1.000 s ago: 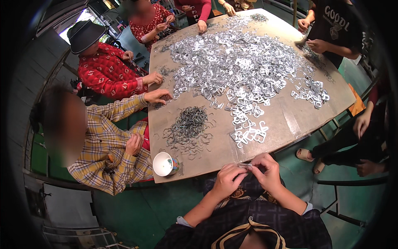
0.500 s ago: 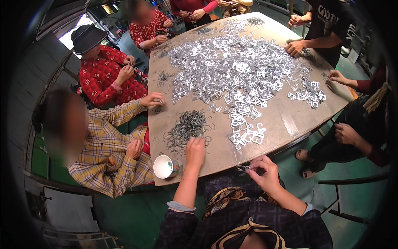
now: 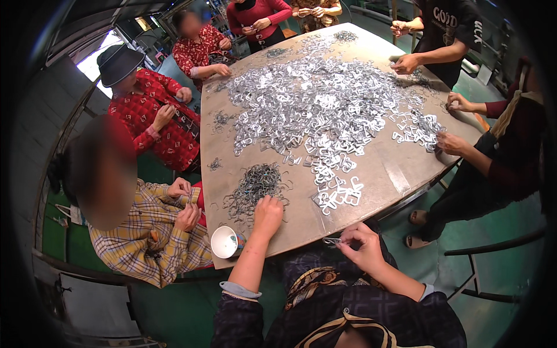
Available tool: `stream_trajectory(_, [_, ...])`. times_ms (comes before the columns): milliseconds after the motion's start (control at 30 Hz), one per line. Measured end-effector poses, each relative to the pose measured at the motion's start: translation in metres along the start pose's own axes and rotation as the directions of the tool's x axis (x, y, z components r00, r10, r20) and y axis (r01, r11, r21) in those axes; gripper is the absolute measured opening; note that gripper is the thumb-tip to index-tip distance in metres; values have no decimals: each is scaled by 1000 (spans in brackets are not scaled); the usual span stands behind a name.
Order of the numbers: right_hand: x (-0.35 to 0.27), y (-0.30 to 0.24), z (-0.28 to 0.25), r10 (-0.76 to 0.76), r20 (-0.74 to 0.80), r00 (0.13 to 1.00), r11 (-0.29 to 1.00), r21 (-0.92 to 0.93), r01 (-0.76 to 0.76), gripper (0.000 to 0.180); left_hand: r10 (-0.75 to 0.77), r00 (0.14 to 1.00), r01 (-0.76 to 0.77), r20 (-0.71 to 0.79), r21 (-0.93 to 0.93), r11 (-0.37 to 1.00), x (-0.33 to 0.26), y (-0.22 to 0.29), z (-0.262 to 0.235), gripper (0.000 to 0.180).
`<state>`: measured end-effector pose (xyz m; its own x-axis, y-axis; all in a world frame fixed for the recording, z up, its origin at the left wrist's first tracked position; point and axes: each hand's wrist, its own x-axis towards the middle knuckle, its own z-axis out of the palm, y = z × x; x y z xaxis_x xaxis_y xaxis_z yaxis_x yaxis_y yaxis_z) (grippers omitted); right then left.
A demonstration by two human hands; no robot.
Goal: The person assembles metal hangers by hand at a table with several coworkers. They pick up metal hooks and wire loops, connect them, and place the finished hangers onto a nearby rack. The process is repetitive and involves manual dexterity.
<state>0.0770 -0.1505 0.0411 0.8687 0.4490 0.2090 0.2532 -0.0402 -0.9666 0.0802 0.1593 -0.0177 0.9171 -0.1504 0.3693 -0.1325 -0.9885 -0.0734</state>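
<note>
The left hand (image 3: 268, 212) had left its partner and reached out, fingers closing into the dark wire pile (image 3: 255, 188) just ahead, seemingly fetching another piece. The right hand (image 3: 361, 246) stayed back, pinching a small metal clip (image 3: 332, 241).

1 table (image 3: 383, 168), 1 white cup (image 3: 225, 242), 7 co-workers, 2 own hands, countless metal clips (image 3: 313, 110).

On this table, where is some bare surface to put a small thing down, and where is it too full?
Bare tabletop lies near the right edge, between the small group of flat metal pieces and the seated person's hand. Another free strip runs along the near edge, right of the left hand. The middle is crowded by the big heap of metal pieces; the dark wire clips fill the near left.
</note>
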Motion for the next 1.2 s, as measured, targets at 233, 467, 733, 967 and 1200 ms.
stream_trajectory(233, [-3, -1, -2, -12, -11, 1000, 1000, -7, 12, 12, -144, 986, 126, -87, -185, 975, 7, 3, -4, 6])
stream_trajectory(467, [-5, 6, -3, -8, -20, 1000, 1000, -19, 7, 13, -408, 869, 473, 279, -708, 524, -3, 29, -6, 15])
stream_trajectory(733, [-6, 6, 0, -8, -9, 1000, 1000, -14, 8, 12, -272, 960, 274, 63, -404, 873, -2, 52, -21, 9])
stream_trajectory(967, [-6, 8, 1, 0, -3, 1000, 1000, -10, -1, 12, -56, 980, 68, 192, -56, 996, 1, 71, -14, 6])
stream_trajectory(1200, [-7, 10, 2, 0, -26, 1000, 1000, -16, 0, 13, -262, 922, 356, 285, -356, 864, 18, 79, -34, 4])
